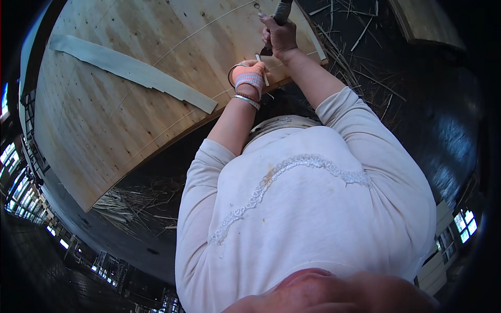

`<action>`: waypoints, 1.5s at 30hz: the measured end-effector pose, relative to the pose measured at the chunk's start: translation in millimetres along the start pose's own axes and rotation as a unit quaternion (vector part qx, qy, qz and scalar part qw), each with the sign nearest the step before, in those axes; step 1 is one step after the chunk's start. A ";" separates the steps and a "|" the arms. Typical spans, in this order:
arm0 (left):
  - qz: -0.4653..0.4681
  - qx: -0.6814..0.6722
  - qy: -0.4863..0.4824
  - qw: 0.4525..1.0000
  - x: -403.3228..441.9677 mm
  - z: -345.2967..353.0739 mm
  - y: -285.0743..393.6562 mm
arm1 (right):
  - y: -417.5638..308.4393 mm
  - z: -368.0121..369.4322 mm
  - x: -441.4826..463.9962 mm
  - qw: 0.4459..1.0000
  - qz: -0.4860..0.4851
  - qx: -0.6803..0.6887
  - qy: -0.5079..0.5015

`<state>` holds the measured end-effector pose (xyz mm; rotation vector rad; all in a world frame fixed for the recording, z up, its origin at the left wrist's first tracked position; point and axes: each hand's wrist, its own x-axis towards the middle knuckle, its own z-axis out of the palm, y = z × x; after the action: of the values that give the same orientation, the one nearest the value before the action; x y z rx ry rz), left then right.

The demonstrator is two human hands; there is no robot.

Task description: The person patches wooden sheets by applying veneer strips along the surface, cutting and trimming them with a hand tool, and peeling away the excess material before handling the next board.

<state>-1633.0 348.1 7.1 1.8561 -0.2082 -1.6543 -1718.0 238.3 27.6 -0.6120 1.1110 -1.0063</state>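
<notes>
My left hand (249, 74), in an orange and white knit glove, is closed around a narrow pale wood strip (265, 77) at the edge of a plywood sheet (156, 78). A thin brown ring (230, 76) curves out beside the glove; I cannot make out what it belongs to. Bare and closed, my right hand (282, 39) grips a bladed tool (282, 11) by its wrapped grey handle. The tool's dark blade points down, close to the strip's upper end. The fingertips of the gloved hand are partly hidden.
A long pale veneer strip (130, 68) with a ragged edge lies across the plywood at left. Wood slivers (122, 208) are heaped below the sheet's left corner, with more scraps (360, 57) on the dark floor at right. Another wooden board (425, 23) stands at upper right.
</notes>
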 end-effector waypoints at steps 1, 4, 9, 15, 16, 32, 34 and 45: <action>-0.003 0.024 0.005 1.000 -0.8 -0.3 0.0 | 0.9 0.9 -1.0 1.000 0.010 0.010 -0.003; -0.003 0.062 0.015 0.998 -2.6 0.8 4.9 | 3.3 4.2 -0.2 0.999 0.015 0.026 -0.011; 0.056 0.110 0.072 0.990 -21.7 7.2 13.0 | 22.2 8.9 9.1 0.990 -0.045 -0.132 0.019; 0.017 -0.090 -0.106 0.990 -20.6 -17.1 18.9 | 50.9 3.8 30.0 0.952 -0.145 -0.263 0.048; 0.060 -0.143 -0.069 0.985 -29.2 -19.8 31.3 | 49.0 3.6 31.1 0.958 -0.133 -0.250 0.047; 0.128 0.057 -0.078 0.987 86.5 24.5 118.7 | -55.6 -7.7 101.0 0.994 -0.043 0.030 0.093; 0.113 0.079 -0.086 0.987 91.7 22.6 120.5 | -54.7 -0.9 114.8 0.995 -0.049 0.031 0.078; 0.227 0.255 0.135 0.930 99.7 35.0 96.0 | -30.1 36.6 159.6 0.989 -0.093 -0.108 0.036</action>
<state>-1618.6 209.5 -24.0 2.1681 -0.9471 -1.0704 -1678.2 79.9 -4.6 -0.8719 1.2538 -1.0824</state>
